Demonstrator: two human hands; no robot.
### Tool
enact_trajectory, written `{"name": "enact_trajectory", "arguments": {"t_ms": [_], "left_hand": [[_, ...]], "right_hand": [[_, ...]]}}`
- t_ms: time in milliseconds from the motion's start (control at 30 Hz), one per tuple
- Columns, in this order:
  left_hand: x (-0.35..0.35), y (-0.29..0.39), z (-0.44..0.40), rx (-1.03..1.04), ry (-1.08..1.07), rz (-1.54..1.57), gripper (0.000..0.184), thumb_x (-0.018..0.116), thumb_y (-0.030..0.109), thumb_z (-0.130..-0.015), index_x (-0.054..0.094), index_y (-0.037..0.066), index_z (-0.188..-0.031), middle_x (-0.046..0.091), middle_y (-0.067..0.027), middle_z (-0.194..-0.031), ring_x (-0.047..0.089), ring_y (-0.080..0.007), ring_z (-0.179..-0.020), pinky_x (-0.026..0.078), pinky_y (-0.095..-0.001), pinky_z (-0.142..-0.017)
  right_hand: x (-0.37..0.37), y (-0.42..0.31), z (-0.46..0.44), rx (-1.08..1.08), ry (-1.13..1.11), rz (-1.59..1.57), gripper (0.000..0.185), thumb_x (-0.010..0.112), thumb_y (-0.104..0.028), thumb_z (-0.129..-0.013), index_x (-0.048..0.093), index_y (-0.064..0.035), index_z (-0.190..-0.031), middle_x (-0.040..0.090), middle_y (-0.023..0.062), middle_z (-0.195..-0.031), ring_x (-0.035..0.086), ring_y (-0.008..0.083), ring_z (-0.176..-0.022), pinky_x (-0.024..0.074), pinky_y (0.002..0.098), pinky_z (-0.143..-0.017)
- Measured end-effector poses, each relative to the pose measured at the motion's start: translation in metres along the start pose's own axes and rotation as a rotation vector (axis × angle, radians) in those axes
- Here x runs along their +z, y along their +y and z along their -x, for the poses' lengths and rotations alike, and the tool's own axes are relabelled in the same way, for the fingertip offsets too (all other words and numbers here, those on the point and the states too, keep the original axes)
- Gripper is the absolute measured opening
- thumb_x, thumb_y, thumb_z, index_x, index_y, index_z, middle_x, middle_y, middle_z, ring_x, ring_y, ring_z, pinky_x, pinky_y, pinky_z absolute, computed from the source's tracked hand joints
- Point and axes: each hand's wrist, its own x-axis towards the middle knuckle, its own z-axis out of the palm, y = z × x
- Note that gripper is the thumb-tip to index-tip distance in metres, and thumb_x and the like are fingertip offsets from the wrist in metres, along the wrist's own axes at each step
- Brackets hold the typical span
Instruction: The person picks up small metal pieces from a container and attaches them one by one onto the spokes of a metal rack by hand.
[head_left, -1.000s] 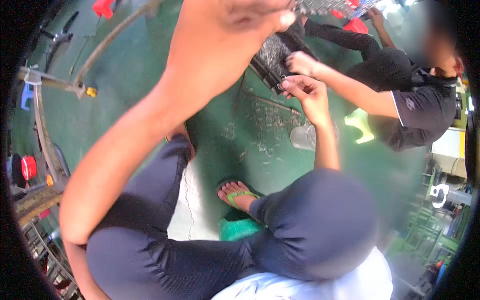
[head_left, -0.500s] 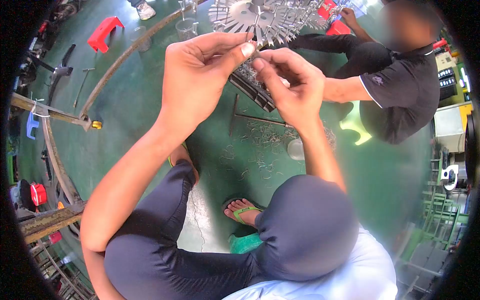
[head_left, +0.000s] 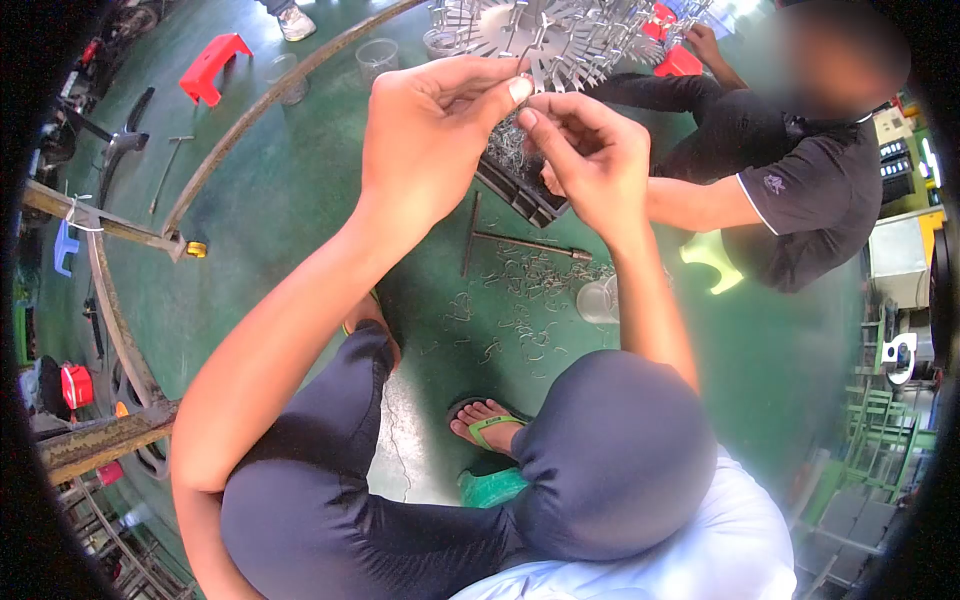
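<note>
My left hand (head_left: 425, 145) is raised in a pinch, thumb against fingers. Close beside it, my right hand (head_left: 600, 160) also pinches, its thumb and forefinger almost meeting the left fingertips. Whatever lies between the fingertips is too small to make out. Just beyond them stands a rack of slotted metal discs (head_left: 495, 35) with many small metal clips around the rims. Below the hands is a black tray (head_left: 540, 208) holding a heap of thin metal wire pieces (head_left: 510, 150), partly hidden by my fingers.
Bent wire pieces (head_left: 535, 275) lie scattered on the green floor near a T-handled tool (head_left: 530, 243) and a clear plastic cup (head_left: 598, 300). A co-worker (head_left: 820, 200) sits at the right, an arm reaching towards the tray. A red stool (head_left: 215, 68) and a curved metal frame (head_left: 215, 145) are left.
My left hand has shifted slightly right, with the fingertips of both hands still close together. More of the tray and T-handled tool shows. The view has moved a little.
</note>
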Motion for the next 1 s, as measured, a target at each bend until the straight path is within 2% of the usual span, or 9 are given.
{"name": "enact_trajectory", "arguments": {"t_ms": [100, 233, 333, 533, 633, 767, 1000], "left_hand": [[0.003, -0.006, -0.008, 0.027, 0.047, 0.048, 0.029, 0.075, 0.007, -0.094, 0.072, -0.006, -0.119, 0.077, -0.0128, -0.108, 0.072, -0.0145, -0.101, 0.056, -0.0276, -0.093], [0.004, -0.026, -0.008, -0.033, 0.101, -0.052, 0.029, 0.077, 0.010, -0.093, 0.073, -0.005, -0.117, 0.077, -0.0117, -0.106, 0.072, -0.0137, -0.096, 0.056, -0.0276, -0.088], [0.003, -0.043, -0.005, -0.136, 0.082, -0.141, 0.029, 0.077, 0.012, -0.093, 0.073, -0.005, -0.116, 0.077, -0.0115, -0.103, 0.072, -0.0139, -0.093, 0.057, -0.0285, -0.085], [0.008, -0.049, -0.004, -0.151, 0.094, -0.148, 0.031, 0.076, 0.015, -0.093, 0.073, -0.005, -0.116, 0.077, -0.0131, -0.102, 0.073, -0.0159, -0.092, 0.057, -0.0292, -0.084], [0.012, -0.053, -0.010, -0.138, 0.126, -0.108, 0.031, 0.076, 0.016, -0.093, 0.073, -0.006, -0.116, 0.077, -0.0142, -0.102, 0.073, -0.0169, -0.092, 0.057, -0.0298, -0.084], [0.021, -0.065, -0.016, -0.101, 0.219, -0.068, 0.029, 0.075, 0.015, -0.093, 0.073, -0.005, -0.114, 0.077, -0.0134, -0.100, 0.073, -0.0157, -0.088, 0.058, -0.0292, -0.080], [0.027, -0.073, -0.023, -0.042, 0.187, -0.042, 0.022, 0.073, 0.015, -0.096, 0.074, -0.006, -0.103, 0.077, -0.0088, -0.089, 0.072, -0.0134, -0.079, 0.058, -0.0276, -0.073]], "right_hand": [[-0.002, 0.019, -0.015, -0.061, 0.077, 0.044, 0.017, 0.079, -0.008, -0.089, 0.077, 0.0020, -0.102, 0.077, 0.0080, -0.087, 0.069, 0.0085, -0.075, 0.0561, 0.0250, -0.071], [-0.009, 0.036, -0.037, -0.028, 0.137, 0.050, 0.019, 0.077, -0.012, -0.091, 0.078, 0.0014, -0.104, 0.078, 0.0094, -0.079, 0.074, 0.0109, -0.073, 0.0570, 0.0250, -0.069], [-0.012, 0.036, -0.048, -0.024, 0.120, 0.140, 0.020, 0.075, -0.015, -0.092, 0.078, 0.0018, -0.104, 0.077, 0.0098, -0.077, 0.076, 0.0126, -0.071, 0.0571, 0.0257, -0.068], [-0.011, 0.035, -0.066, -0.033, 0.067, 0.263, 0.022, 0.072, -0.016, -0.093, 0.077, 0.0033, -0.102, 0.077, 0.0096, -0.076, 0.075, 0.0128, -0.070, 0.0571, 0.0277, -0.066], [-0.010, 0.029, -0.069, 0.052, 0.018, 0.270, 0.026, 0.074, -0.015, -0.094, 0.076, 0.0058, -0.109, 0.078, 0.0083, -0.087, 0.072, 0.0094, -0.074, 0.0580, 0.0243, -0.068], [-0.011, 0.027, -0.072, 0.060, -0.062, 0.224, 0.025, 0.074, -0.014, -0.094, 0.076, 0.0059, -0.109, 0.077, 0.0068, -0.086, 0.070, 0.0082, -0.073, 0.0577, 0.0240, -0.068], [-0.014, 0.019, -0.067, 0.008, -0.077, 0.240, 0.023, 0.075, -0.015, -0.091, 0.077, 0.0053, -0.101, 0.076, 0.0093, -0.076, 0.071, 0.0102, -0.067, 0.0566, 0.0270, -0.064]]}}
